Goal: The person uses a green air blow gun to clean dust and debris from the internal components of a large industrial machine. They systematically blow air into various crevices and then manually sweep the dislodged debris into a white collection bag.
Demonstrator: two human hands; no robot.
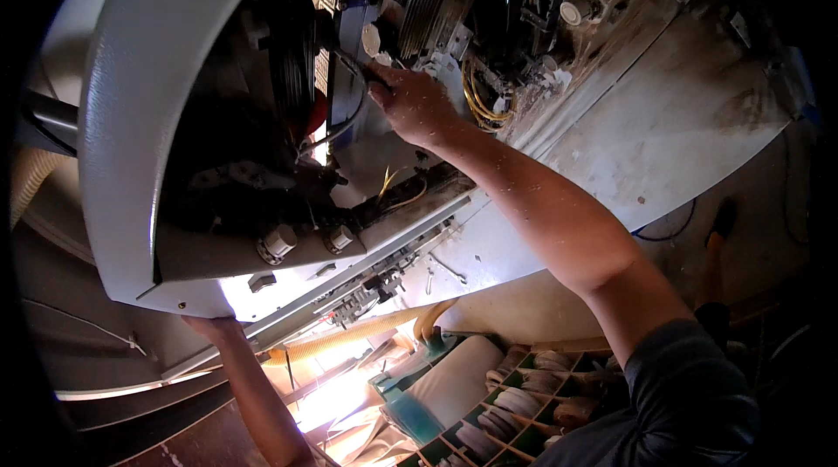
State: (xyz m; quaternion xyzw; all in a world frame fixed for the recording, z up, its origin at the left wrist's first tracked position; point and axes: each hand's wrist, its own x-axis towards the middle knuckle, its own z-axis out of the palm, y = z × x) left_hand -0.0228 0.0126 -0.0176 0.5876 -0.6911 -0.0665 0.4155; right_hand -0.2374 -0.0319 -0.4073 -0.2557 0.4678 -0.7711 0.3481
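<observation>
Yellow corrugated hose (349,338), compartmented crate of rolls (515,406), teal container (410,415).

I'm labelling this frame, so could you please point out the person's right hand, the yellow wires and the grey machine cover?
right hand (415,105), head view, back of the hand.
yellow wires (476,100), head view, middle of the loop.
grey machine cover (148,74), head view, curved outer face.

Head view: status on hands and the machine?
Right hand inside the open machine, fingertips at the grey cable. Left hand hidden behind the raised grey hood; only forearm shows. Yellow wires crowd the right hand.
</observation>
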